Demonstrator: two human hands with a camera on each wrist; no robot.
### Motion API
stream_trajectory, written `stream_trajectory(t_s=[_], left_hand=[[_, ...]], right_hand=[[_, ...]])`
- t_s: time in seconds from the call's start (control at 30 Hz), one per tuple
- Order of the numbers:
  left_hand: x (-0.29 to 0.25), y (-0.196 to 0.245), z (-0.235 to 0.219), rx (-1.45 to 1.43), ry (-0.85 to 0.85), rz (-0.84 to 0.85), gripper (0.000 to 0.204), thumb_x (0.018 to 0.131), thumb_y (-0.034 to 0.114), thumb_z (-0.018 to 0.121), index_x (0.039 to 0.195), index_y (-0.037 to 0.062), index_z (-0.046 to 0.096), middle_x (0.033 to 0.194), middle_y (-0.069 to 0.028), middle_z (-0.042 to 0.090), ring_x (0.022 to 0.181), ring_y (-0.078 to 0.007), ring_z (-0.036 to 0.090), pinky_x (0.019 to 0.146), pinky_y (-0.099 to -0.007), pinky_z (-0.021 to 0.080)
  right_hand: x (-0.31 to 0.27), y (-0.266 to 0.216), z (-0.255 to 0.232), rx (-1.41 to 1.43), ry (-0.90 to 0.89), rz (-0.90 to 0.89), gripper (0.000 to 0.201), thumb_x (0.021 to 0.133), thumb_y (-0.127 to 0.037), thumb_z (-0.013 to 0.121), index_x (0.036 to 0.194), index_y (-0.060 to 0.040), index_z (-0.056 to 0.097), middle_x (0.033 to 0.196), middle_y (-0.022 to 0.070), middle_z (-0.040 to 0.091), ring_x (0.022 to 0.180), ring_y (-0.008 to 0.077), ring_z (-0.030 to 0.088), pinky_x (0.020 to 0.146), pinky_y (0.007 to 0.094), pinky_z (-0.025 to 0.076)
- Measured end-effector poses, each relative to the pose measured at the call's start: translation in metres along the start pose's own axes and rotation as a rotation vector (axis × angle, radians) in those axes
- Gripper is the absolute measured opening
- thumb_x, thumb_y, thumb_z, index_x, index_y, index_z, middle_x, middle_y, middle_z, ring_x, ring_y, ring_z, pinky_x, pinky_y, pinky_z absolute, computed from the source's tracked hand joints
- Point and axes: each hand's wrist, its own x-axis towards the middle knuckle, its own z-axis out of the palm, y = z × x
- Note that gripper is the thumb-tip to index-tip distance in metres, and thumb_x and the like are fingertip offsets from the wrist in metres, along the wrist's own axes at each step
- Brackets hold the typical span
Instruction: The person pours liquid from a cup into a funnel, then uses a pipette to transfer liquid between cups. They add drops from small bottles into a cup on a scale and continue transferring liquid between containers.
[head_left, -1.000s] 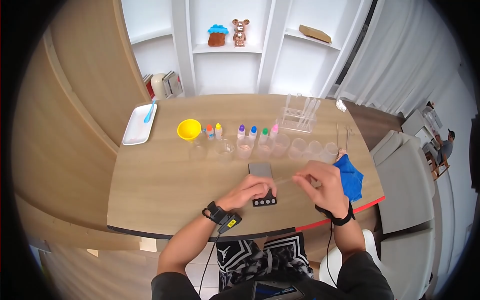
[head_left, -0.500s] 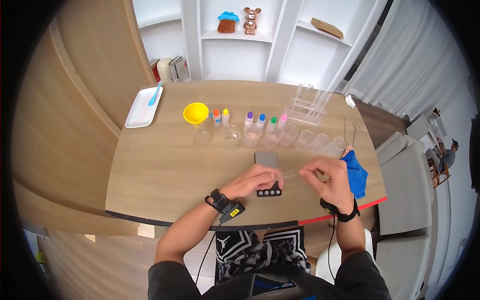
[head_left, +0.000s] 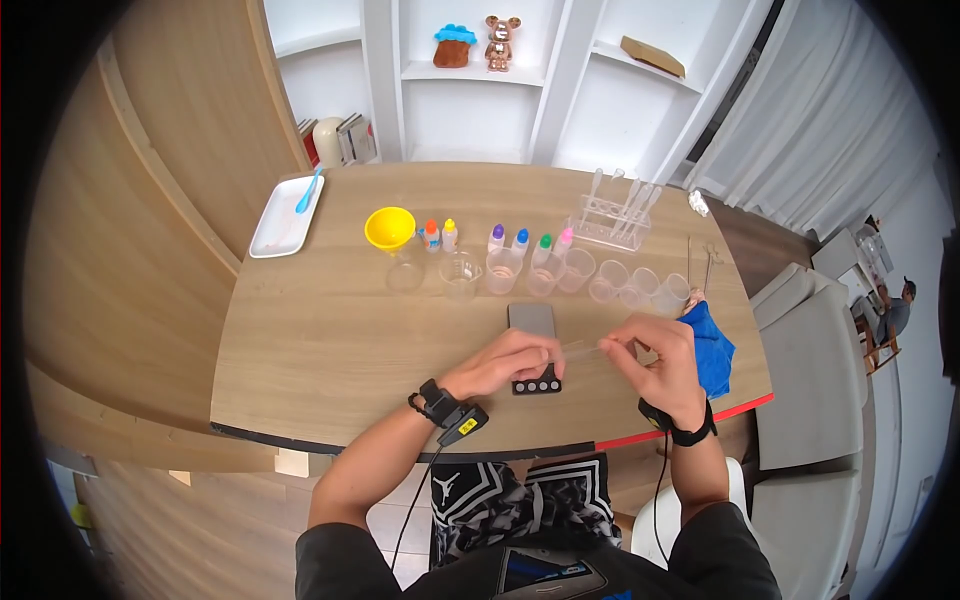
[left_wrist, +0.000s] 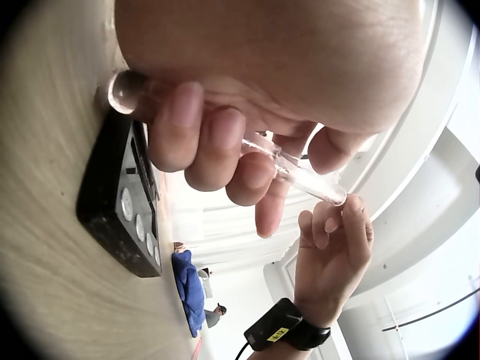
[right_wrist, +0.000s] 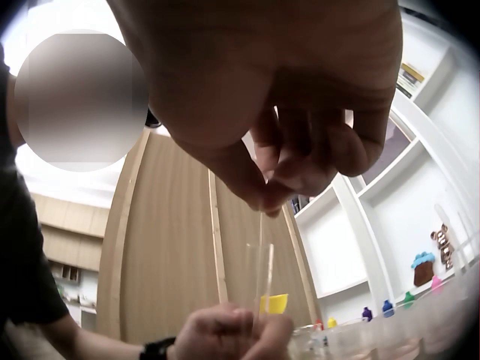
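In the head view my left hand curls its fingers round a clear test tube just over the front part of a grey and black digital scale. The left wrist view shows the tube's rounded end poking out past the little finger; the fingers hide its middle. To the right, my right hand pinches a thin clear stick between thumb and fingertips, close to the tube's mouth. In the right wrist view the stick runs down into the tube, and its lower end is hard to make out.
Clear plastic cups line the table behind the scale, with colour-capped bottles beyond them. A test tube rack stands at the back right, a blue cloth lies right, and a yellow funnel and white tray are left.
The head view has tipped, so the table sits higher in the picture. Both hands keep their grips near the scale, with only slight movement.
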Motion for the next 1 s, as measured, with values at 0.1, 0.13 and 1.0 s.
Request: stream_trajectory(t_s=[0.1,0.13,1.0], left_hand=[[0.0002,-0.0016,0.0002,0.003,0.002,0.002,0.040,0.103,0.032,0.049,0.098,-0.0010,0.071,0.065,0.0046,0.039,0.059,-0.0080,0.035,0.057,-0.0275,0.029],[0.0001,-0.0017,0.0000,0.006,0.001,0.001,0.040,0.103,0.032,0.049,0.098,-0.0009,0.071,0.065,0.0046,0.039,0.059,-0.0081,0.035,0.057,-0.0276,0.029],[-0.0005,0.0015,-0.0003,0.021,-0.011,-0.006,0.038,0.104,0.029,0.047,0.098,-0.0013,0.070,0.063,0.0032,0.041,0.060,-0.0087,0.038,0.058,-0.0284,0.032]], right_hand=[[-0.0007,0.0024,0.0000,0.013,-0.046,-0.027,0.007,0.083,0.003,0.080,0.083,0.0026,0.073,0.073,0.0103,0.069,0.058,0.0193,0.061,0.056,0.0303,0.046],[-0.0011,0.0017,0.0006,0.007,-0.028,-0.022,0.007,0.083,0.003,0.080,0.084,0.0025,0.073,0.073,0.0104,0.069,0.058,0.0194,0.062,0.056,0.0304,0.046],[0.0004,0.0030,0.0031,0.028,-0.068,-0.020,0.004,0.087,-0.001,0.079,0.087,0.0006,0.075,0.074,0.0102,0.071,0.058,0.0202,0.063,0.056,0.0323,0.049]])
